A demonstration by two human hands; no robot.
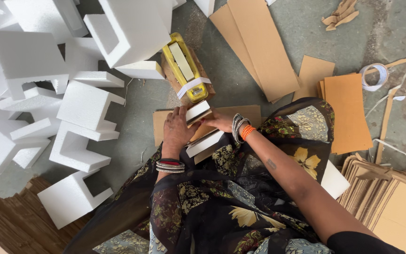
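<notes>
Left hand [177, 128] lies palm-down with its fingers spread flat over the near end of a small white rectangular foam block [197, 111], pressing it against the brown corrugated cardboard sheet [160, 123] that lies on the grey concrete floor [240, 87] in front of the person's lap. Right hand [219, 121] comes in from the other side, fingers curled around the block's right edge and partly tucked under it, so just how tightly it closes cannot be told. The block sits between the two hands, touching both, its long axis running from lower left to upper right, tilted up toward the yellow tape dispenser with a white strip across it [185, 68], which stands just beyond the block's far end on a small brown wooden board. The left hand covers more of the block and is the one bearing down on it; the right steadies the side. Just below the hands, resting on the dark floral cloth over the lap, lie two more flat white foam slabs edged with brown card [204, 143], roughly parallel to the held block and nearer the right wrist with its silver and orange bangles [240, 129]. A heap of white U-shaped foam packing pieces [78, 108] fills the floor well to the left, and flat orange-brown cardboard sheets [348, 113] lie apart to the right.
</notes>
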